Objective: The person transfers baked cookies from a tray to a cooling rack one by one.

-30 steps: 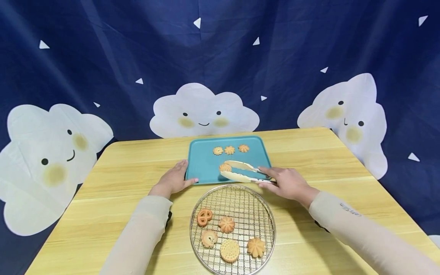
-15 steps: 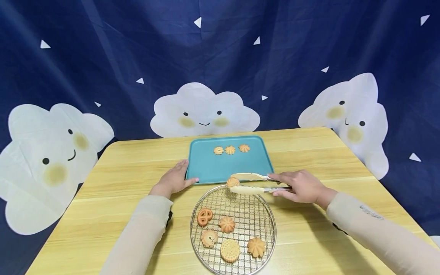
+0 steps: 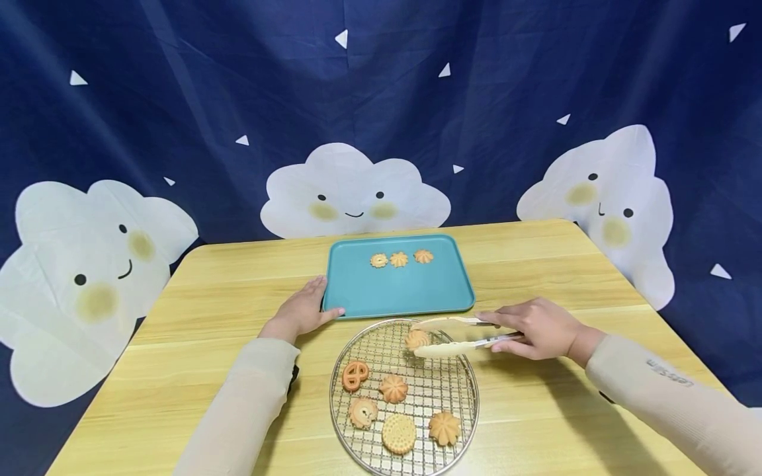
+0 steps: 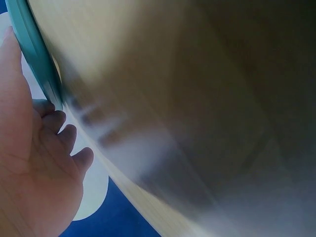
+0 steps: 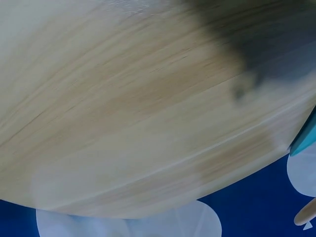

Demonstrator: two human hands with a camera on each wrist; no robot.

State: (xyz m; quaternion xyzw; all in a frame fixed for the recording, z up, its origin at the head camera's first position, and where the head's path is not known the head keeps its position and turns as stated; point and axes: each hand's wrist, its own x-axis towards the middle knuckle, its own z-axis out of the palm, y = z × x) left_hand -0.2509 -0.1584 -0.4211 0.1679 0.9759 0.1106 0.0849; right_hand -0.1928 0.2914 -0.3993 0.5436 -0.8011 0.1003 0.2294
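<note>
In the head view my right hand (image 3: 538,328) holds a pair of tongs (image 3: 455,348) with pale tips and metal arms. A swirled round cookie (image 3: 417,340) sits between the tips, over the back of a round wire rack (image 3: 473,390); whether it touches the mesh I cannot tell. My left hand (image 3: 300,311) rests at the near left corner of a teal tray (image 3: 357,291), thumb along the front rim and fingers by the left side. The left wrist view shows its fingers (image 4: 66,136) against the tray edge (image 4: 37,54).
Three small cookies (image 3: 399,259) lie in a row near the tray's back edge. On the rack are several more, among them a pretzel-shaped cookie (image 3: 355,375) and a round dotted one (image 3: 399,434). The wooden table (image 3: 226,291) ends at a blue cloud-patterned curtain (image 3: 381,79).
My right hand has drawn the tongs and the swirled cookie from above the tray toward me and to the right, over the rack. The left hand has stayed at the tray corner.
</note>
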